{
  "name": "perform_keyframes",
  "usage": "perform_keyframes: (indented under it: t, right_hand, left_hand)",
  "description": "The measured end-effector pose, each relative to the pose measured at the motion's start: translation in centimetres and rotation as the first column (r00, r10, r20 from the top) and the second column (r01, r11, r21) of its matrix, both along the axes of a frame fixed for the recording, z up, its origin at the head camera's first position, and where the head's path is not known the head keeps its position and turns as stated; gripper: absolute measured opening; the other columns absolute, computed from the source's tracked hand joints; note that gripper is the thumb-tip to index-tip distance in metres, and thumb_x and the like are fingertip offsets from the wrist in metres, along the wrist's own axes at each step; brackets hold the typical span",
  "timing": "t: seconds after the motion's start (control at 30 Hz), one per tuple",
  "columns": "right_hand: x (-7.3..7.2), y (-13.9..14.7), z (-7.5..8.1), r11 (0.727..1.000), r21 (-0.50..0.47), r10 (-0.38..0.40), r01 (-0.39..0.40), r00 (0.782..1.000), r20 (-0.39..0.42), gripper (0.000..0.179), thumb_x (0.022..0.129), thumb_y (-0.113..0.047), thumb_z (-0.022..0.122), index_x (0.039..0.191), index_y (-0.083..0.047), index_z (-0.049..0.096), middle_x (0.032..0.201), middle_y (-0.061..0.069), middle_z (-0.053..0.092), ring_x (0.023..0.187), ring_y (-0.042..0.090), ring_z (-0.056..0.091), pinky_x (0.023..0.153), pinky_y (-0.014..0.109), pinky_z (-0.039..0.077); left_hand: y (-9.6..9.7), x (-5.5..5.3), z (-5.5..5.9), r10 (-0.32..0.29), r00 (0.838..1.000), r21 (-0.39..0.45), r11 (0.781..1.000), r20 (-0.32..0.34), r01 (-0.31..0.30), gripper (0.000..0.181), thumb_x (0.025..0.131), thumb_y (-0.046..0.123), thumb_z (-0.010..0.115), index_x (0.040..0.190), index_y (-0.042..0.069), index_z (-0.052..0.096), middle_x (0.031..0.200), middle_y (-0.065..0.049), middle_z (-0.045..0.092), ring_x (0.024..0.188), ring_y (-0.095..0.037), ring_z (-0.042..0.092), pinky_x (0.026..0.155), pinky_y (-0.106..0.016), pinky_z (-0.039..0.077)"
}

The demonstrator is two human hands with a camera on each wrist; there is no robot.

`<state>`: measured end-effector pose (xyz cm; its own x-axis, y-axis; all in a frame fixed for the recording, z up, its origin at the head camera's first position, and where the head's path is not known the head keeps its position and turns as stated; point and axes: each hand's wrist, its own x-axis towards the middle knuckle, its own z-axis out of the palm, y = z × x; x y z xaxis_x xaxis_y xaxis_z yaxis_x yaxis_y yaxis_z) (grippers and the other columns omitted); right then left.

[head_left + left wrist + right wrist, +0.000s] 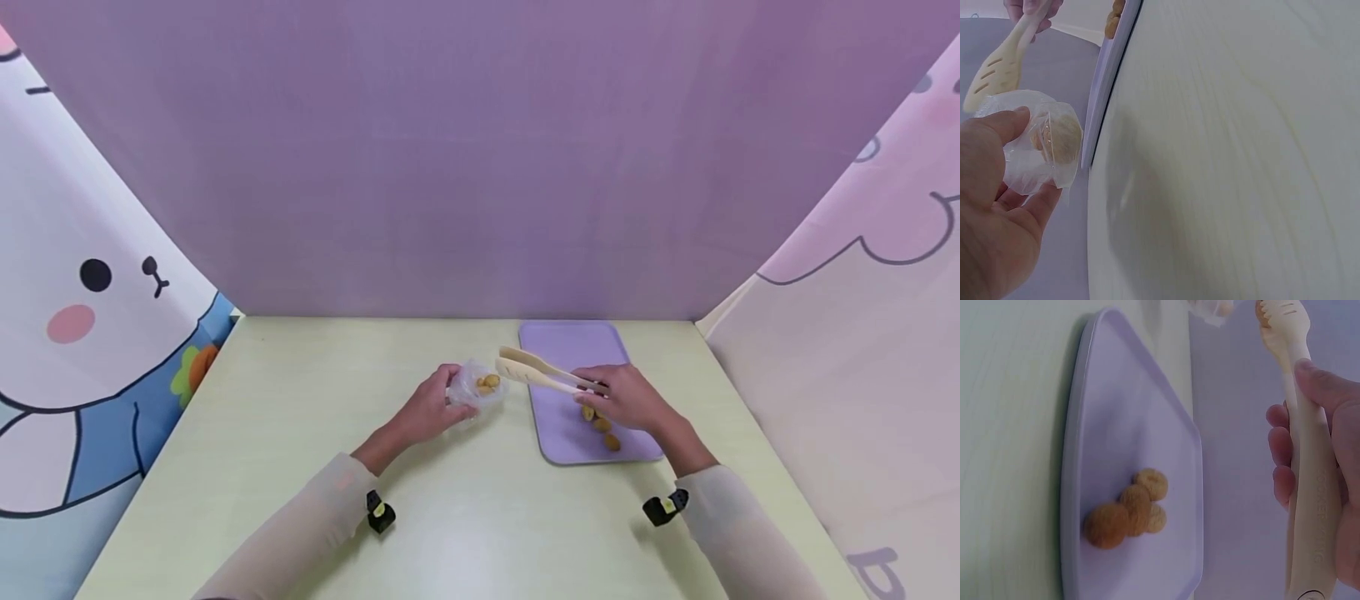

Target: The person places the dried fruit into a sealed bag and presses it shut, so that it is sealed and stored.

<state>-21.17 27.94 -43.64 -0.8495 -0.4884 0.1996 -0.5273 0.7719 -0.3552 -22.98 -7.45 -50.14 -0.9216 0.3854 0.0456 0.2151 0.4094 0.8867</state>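
Observation:
My left hand (433, 406) grips a clear plastic bag (1022, 165) between thumb and fingers, just above the table. Several round, light-brown lumps (491, 381), like walnuts or small baked balls, sit inside it. My right hand (626, 398) holds cream-coloured kitchen tongs (1310, 487) with slotted heads. Their tips point left, close to the bag's mouth. Something brown (1261, 314) shows between the tips in the right wrist view. Below the right hand lies a purple tray (555, 433); several more brown balls (1107, 525) rest together on it, partly hidden by the hand in the head view.
The pale wood-grain table (300, 375) runs back to a plain purple wall (465, 167). Cartoon-printed panels flank it, a white animal (112, 333) on the left and a pink and cream one (862, 333) on the right.

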Motion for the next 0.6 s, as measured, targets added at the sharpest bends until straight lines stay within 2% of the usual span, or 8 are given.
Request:
perform_keyframes:
  t: [0.27, 0.6]
  right_hand:
    - [-0.2, -1.1, 0.3, 0.998, 0.021, 0.061, -0.06, 0.997, -0.046, 0.033, 0.092, -0.026, 0.076, 0.122, -0.011, 0.074, 0.088, -0.007, 0.074, 0.067, 0.002, 0.052, 0.059, 0.021, 0.046]
    - [-0.1, -2.1, 0.7, 0.997, 0.01, 0.071, -0.071, 0.998, 0.004, 0.034, 0.092, -0.026, 0.075, 0.123, -0.011, 0.073, 0.089, -0.006, 0.075, 0.066, 0.001, 0.053, 0.058, 0.02, 0.046]
  left_hand:
    - [0.2, 0.0, 0.0, -0.006, 1.0, 0.012, 1.0, -0.009, 0.006, 0.068, 0.086, 0.017, 0.082, 0.141, 0.002, 0.044, 0.139, -0.017, 0.056, 0.128, -0.034, 0.059, 0.1, -0.047, 0.056]
    - [0.3, 0.1, -0.1, 0.004, 1.0, 0.023, 1.0, -0.018, -0.004, 0.067, 0.086, 0.016, 0.081, 0.141, 0.003, 0.045, 0.137, -0.015, 0.058, 0.126, -0.032, 0.06, 0.1, -0.046, 0.057]
